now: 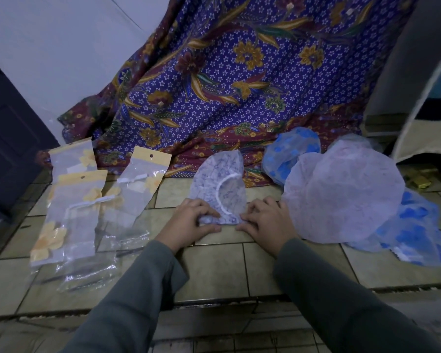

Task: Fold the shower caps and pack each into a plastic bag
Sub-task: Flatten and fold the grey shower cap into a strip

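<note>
A pale patterned shower cap point(220, 179), folded into a narrow half-moon with its white elastic edge showing, lies on the tiled floor point(214, 266) in front of me. My left hand point(189, 222) pinches its near left corner. My right hand point(267, 222) pinches the near right corner. The near edge of the cap is rolled up between both hands. Several clear plastic bags point(87, 217) with yellow header cards and flower prints lie to the left. One of them point(140, 189) lies closest to the cap.
A heap of unfolded shower caps lies to the right: pale ones point(341, 194) on top, blue-flowered ones point(418, 230) beneath and another point(290, 151) behind. A purple batik cloth point(239, 85) hangs and spreads behind. A dark door point(8, 138) stands at left.
</note>
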`<control>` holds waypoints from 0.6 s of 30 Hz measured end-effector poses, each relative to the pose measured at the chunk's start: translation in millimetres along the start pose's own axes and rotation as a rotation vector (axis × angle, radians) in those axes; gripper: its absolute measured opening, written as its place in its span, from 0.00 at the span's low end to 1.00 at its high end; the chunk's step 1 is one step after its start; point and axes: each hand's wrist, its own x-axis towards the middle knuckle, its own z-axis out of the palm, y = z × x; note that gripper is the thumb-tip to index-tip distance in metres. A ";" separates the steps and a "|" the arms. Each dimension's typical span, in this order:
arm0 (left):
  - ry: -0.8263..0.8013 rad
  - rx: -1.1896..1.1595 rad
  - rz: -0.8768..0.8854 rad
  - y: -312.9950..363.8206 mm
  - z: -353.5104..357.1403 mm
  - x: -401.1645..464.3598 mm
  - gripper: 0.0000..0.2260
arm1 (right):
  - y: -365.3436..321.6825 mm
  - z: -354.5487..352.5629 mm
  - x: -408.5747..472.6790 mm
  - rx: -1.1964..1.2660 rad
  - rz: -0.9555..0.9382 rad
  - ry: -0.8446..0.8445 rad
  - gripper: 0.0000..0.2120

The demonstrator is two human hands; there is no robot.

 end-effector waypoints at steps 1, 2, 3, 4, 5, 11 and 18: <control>-0.006 -0.005 0.004 0.2 0.2 0.4 0.17 | -1.3 -0.4 2.3 -0.008 -0.010 -0.003 0.14; -0.002 -0.008 0.007 -0.4 1.0 0.0 0.15 | -1.5 0.7 4.1 -0.015 -0.027 -0.002 0.13; 0.010 -0.010 0.013 -1.2 1.6 -1.2 0.15 | -1.2 2.1 4.7 -0.019 -0.047 0.009 0.14; 0.029 -0.015 0.021 -1.5 2.2 -3.1 0.15 | 0.0 3.8 4.5 -0.016 -0.072 0.028 0.16; 0.047 -0.022 0.025 -1.4 2.6 -5.1 0.16 | 1.8 5.1 3.6 -0.010 -0.099 0.055 0.18; 0.067 -0.056 -0.012 2.5 1.6 -8.9 0.18 | 5.8 11.0 1.3 -0.018 -0.190 0.167 0.17; 0.069 -0.040 -0.025 5.4 -4.2 -8.2 0.18 | 5.4 9.0 -2.7 0.046 -0.056 0.114 0.19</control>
